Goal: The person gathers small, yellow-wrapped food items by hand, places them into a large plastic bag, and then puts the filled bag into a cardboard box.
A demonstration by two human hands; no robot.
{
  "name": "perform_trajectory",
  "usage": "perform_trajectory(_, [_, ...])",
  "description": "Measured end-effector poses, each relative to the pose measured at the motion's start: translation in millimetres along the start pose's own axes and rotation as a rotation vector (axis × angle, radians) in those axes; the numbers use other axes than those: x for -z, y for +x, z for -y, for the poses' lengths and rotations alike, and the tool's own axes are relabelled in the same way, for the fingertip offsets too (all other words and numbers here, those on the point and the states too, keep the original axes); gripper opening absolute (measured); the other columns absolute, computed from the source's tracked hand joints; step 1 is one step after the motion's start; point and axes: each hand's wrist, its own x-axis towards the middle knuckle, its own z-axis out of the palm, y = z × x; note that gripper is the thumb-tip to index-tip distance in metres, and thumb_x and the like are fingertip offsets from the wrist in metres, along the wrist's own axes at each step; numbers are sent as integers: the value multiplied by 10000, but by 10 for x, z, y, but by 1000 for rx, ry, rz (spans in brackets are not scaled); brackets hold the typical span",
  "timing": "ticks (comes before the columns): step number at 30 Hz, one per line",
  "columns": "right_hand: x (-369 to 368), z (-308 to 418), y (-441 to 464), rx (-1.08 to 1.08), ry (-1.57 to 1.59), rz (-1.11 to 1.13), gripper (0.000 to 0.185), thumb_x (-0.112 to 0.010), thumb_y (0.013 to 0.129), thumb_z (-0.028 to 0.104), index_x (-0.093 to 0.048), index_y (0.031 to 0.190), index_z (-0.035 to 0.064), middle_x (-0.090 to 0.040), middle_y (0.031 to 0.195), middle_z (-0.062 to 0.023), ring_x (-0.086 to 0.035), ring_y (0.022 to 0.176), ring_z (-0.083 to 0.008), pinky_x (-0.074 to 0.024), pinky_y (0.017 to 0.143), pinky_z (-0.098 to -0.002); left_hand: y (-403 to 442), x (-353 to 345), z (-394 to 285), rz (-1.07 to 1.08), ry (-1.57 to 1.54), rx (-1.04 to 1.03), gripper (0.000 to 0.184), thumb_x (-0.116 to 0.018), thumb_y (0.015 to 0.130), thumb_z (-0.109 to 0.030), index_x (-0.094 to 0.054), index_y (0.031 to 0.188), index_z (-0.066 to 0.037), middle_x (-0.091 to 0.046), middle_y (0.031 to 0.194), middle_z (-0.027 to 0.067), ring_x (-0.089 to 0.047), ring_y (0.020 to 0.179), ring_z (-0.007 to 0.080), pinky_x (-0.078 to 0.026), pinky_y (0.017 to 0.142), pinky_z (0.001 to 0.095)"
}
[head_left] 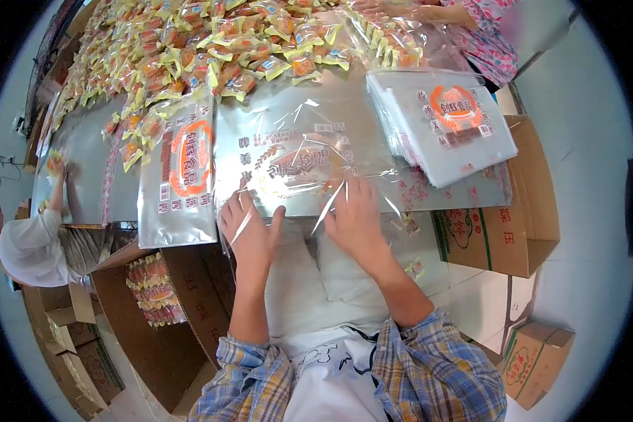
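Observation:
A clear plastic bag [299,162] with orange and dark print lies on the metal tabletop in front of me. My left hand [250,228] touches its near left part, fingers stretched forward and thumb apart. On the near right side, my right hand [356,219] rests with its fingers extended and its thumb apart. Shiny streaks of film cross both hands; whether they are inside the bag's mouth I cannot tell. Left of the bag lies another printed bag [179,172], overhanging the table edge. A stack of printed clear bags [443,123] sits to the right.
Small yellow-wrapped snacks [211,46] are heaped across the back of the table. Cardboard boxes stand below: one with packed goods [190,288] at left, one [503,204] at right. Co-workers are at the left [32,246] and at the far right [489,35].

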Motion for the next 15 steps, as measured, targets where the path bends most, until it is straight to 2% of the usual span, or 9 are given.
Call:
perform_trajectory(1, [20,-1,27,27,-102,-101,701,-698,851,266,-510,1474,5,-542,1476,-187,-466,1386,-381,-299,1178,-576,23,-37,-20,-28,58,-76,861,-765,781,-249,-414,1523,12,-490,1477,220,-411,1419,410,-177,1228,615])
perform_trajectory(3, [-1,-35,73,181,-115,-157,714,-737,829,248,-513,1472,32,-587,1382,-188,-516,1299,-399,-340,1135,-585,67,-87,-63,-85,175,-226,861,-747,761,-195,-412,1528,6,-431,1546,236,-354,1476,425,-166,1232,625])
perform_trajectory(4, [-11,-52,109,257,-122,-188,723,-757,818,240,-514,1471,46,-609,1336,-189,-541,1255,-408,-360,1113,-589,92,-43,-152,19,235,-232,830,-727,760,-148,-430,1518,11,-355,1608,247,-277,1523,445,-162,1234,643])
perform_trajectory(7, [21,-195,300,33,747,74,756,-761,800,235,-501,1489,66,-508,1471,-206,-464,1368,-418,-311,1155,-616,227,-115,-26,81,47,-383,790,-701,790,-118,-428,1517,31,-377,1594,252,-280,1514,466,-164,1235,652])
perform_trajectory(9, [-101,-269,414,12,429,-101,812,-776,801,260,-467,1531,84,-358,1595,-234,-309,1493,-422,-230,1193,-652,274,-169,-36,-61,-36,-321,730,-659,825,-88,-424,1499,62,-390,1586,271,-295,1503,483,-191,1229,645])
perform_trajectory(11, [-142,-255,441,-27,6,-260,832,-782,809,265,-448,1548,83,-342,1611,-247,-277,1514,-430,-208,1202,-655,311,-179,-95,-157,-62,-219,702,-639,841,-73,-419,1493,70,-396,1581,279,-306,1499,484,-203,1226,641])
perform_trajectory(12, [-111,-230,428,-8,-46,-328,790,-751,819,317,-484,1495,6,-283,1647,-282,-187,1553,-473,-151,1219,-674,324,-213,-79,-332,-2,-322,719,-657,847,-96,-404,1501,63,-397,1580,277,-321,1490,489,-223,1217,640])
perform_trajectory(15, [90,-192,403,68,30,-283,848,-751,843,382,-440,1538,9,-230,1672,-275,-139,1570,-462,-111,1226,-679,396,-200,-15,-477,-157,-475,771,-686,836,-114,-374,1521,53,-400,1577,272,-317,1495,479,-228,1219,632])
